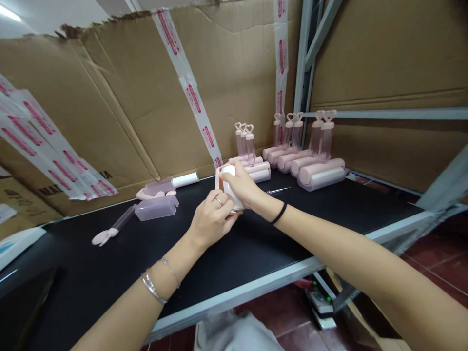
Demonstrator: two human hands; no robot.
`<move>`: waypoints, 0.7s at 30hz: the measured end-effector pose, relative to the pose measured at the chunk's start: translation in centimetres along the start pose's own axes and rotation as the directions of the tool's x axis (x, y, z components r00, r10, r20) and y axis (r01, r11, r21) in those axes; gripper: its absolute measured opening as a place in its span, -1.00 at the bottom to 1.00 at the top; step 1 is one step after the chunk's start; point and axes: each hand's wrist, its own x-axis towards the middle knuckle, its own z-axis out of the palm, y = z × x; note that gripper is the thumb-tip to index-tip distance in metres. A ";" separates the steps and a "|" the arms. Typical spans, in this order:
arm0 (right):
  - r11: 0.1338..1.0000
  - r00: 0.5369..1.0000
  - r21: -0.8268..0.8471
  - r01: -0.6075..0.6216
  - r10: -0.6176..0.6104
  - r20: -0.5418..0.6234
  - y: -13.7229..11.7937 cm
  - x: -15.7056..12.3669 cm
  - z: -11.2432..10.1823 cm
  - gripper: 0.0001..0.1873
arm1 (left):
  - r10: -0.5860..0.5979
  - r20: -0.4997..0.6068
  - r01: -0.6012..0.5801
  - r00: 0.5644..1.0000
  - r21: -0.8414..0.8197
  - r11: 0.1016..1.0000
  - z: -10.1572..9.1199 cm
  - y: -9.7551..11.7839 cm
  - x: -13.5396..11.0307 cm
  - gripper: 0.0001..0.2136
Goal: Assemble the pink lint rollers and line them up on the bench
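In front of me, above the black tabletop, both hands are closed on a pink lint roller with a white roll (229, 176). My left hand (210, 218) grips its lower near side with curled fingers. From the right, my right hand (244, 186) wraps over the top, thumb along the white part. My fingers hide much of the piece. Just behind stand several lint rollers (321, 168) with clear handles and heart-shaped ends. A thin pointed metal tool (278, 190) lies right of my hands.
On the left lie a translucent cover (157, 208), a clear handle with a pink end (115, 229) and a white roll (185, 180). Cardboard (139, 97) walls the back. A metal rail (234, 290) edges the front, and a metal post (302, 58) rises at the back right.
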 end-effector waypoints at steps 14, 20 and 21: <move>0.996 0.981 -0.022 0.087 -0.081 0.176 -0.3 0.4 -0.6 -0.80 | -0.113 0.057 0.121 0.992 -0.155 0.981 -0.6 0.0 0.0 -0.72; 0.930 0.923 -0.054 0.364 -0.353 0.156 -1.3 -0.2 -1.6 -0.73 | 0.005 0.038 -0.004 0.999 -0.025 1.000 -1.3 -0.1 -0.3 -0.91; 0.908 0.904 -0.058 0.415 -0.403 0.143 -1.4 -0.3 -1.9 -0.71 | -0.047 -0.006 0.047 0.999 -0.051 0.998 -1.5 -0.1 -0.5 -0.91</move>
